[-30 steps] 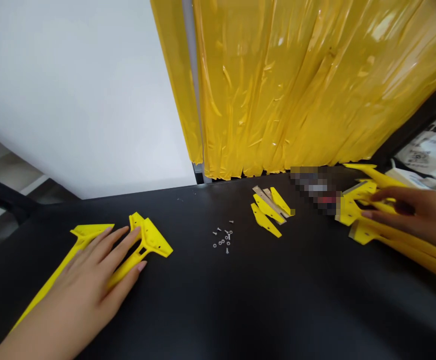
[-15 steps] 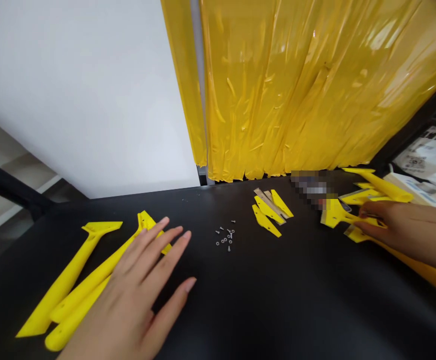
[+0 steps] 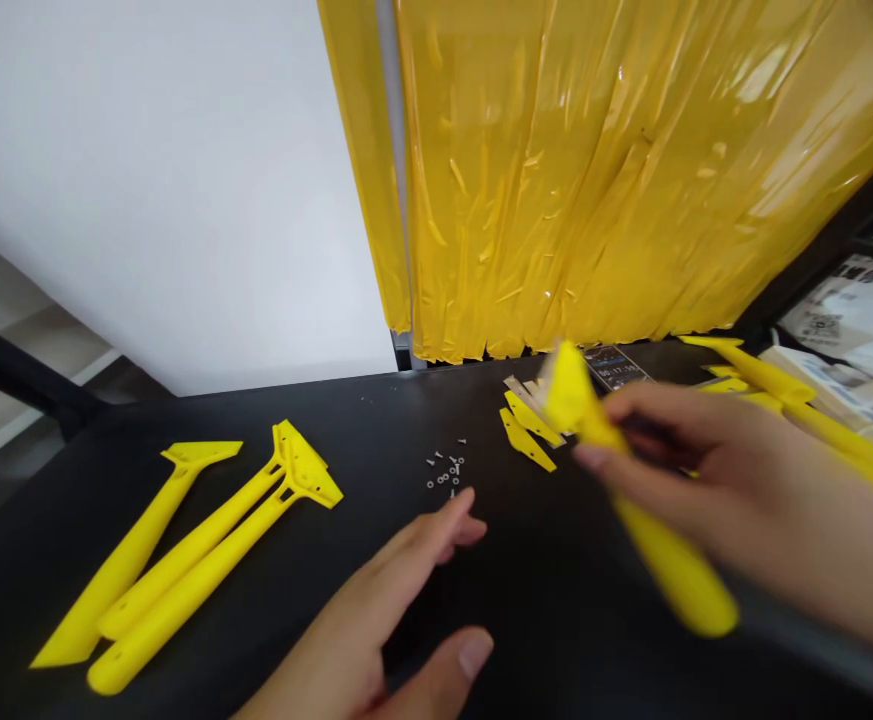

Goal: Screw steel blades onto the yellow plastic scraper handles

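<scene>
My right hand (image 3: 676, 450) is closed around the neck of a yellow plastic scraper (image 3: 672, 560), lifted off the table and blurred, its wide head pointing up and away. My left hand (image 3: 398, 590) hovers over the table with thumb and fingers apart, holding nothing. Just beyond its fingertips lies a small scatter of screws and nuts (image 3: 447, 470). Behind the scraper's head are flat yellow clamp plates (image 3: 527, 445) and metal blades (image 3: 517, 388), partly hidden. On the left lie three yellow scraper handles (image 3: 196, 575) with wide heads.
More yellow scrapers (image 3: 762, 375) are piled at the right edge, partly behind my right arm. A small dark display with digits (image 3: 616, 370) sits at the back of the black table (image 3: 376, 430). Behind it hang a yellow plastic curtain (image 3: 526, 200) and a white panel (image 3: 181, 200).
My right hand has lifted a scraper from the right pile and brought it left toward the middle. My left hand has moved right, off the handles on the left.
</scene>
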Motion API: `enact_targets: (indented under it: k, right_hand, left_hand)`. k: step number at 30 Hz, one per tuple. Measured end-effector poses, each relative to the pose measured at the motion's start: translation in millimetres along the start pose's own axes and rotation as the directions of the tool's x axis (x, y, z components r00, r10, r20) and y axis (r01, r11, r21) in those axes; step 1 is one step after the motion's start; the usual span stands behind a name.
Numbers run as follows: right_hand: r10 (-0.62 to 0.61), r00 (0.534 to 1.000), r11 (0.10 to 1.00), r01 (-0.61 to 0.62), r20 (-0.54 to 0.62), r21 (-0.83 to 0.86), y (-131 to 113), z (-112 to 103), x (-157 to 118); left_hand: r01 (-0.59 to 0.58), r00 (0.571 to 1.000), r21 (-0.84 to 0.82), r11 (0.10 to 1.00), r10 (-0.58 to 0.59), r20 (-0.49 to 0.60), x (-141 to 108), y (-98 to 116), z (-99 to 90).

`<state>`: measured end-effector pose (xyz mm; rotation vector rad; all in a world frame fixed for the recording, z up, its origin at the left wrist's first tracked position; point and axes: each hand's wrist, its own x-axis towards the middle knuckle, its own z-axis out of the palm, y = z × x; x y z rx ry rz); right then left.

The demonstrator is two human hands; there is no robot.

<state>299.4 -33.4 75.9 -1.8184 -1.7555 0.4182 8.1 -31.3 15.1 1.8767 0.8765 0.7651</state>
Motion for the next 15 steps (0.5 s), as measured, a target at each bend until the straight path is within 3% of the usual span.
enact_targets:
  k: [1,2,5,8,10,12,15]
  right_hand:
    - [-0.079,0.993,0.997,0.077,0.086,0.02,-20,19,-3]
    - [-0.152,0.984,0.988,0.15,0.096,0.028,-36,37,-5]
    - [-0.318,0.931,0.948,0.308,0.179,0.081,-57,81,-5]
    - [-0.44,0.878,0.891,0.401,0.188,0.21,-56,97,1]
    - [-0.486,0.861,0.846,0.419,0.153,0.329,-51,94,8]
    - [-0.5,0.864,0.812,0.442,0.063,0.381,-45,86,15]
    - [-0.489,0.863,0.807,0.503,-0.129,0.308,-32,70,26]
  left_hand:
    - [0.086,0.996,-0.233,0.969,-0.092,-0.017,3,1,7.4]
    - [0.158,0.982,-0.434,0.887,-0.186,-0.022,6,2,13.9]
    - [0.257,0.9,-0.733,0.63,-0.431,-0.056,19,3,23.6]
    - [0.258,0.836,-0.812,0.523,-0.543,-0.084,30,1,18.5]
    - [0.257,0.832,-0.813,0.522,-0.548,-0.088,35,-3,12.0]
    - [0.286,0.839,-0.795,0.535,-0.541,-0.062,39,-8,7.8]
    - [0.386,0.836,-0.737,0.555,-0.548,0.025,43,-16,7.1]
